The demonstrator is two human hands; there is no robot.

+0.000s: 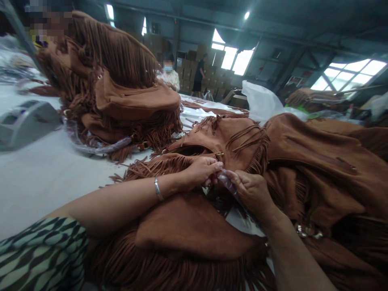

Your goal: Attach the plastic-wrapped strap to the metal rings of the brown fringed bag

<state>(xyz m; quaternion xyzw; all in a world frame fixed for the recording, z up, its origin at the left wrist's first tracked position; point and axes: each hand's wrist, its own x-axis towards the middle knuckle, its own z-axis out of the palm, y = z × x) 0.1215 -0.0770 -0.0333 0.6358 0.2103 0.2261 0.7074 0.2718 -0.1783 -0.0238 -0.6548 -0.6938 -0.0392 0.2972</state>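
Observation:
My left hand (201,171) and my right hand (251,190) meet over a brown fringed suede bag (194,226). Both are closed, with fingers pinched on a strip of clear plastic wrap (228,184) that runs between them. The wrap seems to go around a strap, though my fingers hide part of it. In front of me the bag lies with its long fringe hanging toward the near side. Just beyond my hands sits another brown fringed bag (242,141), with a metal zip pull near my left fingertips.
A tall pile of fringed bags (136,97) stands at the left, beside a grey tape dispenser (28,123) on the white table (36,178). More brown bags (318,149) are heaped at the right. Two people (169,74) and stacked cartons (188,68) are farther back.

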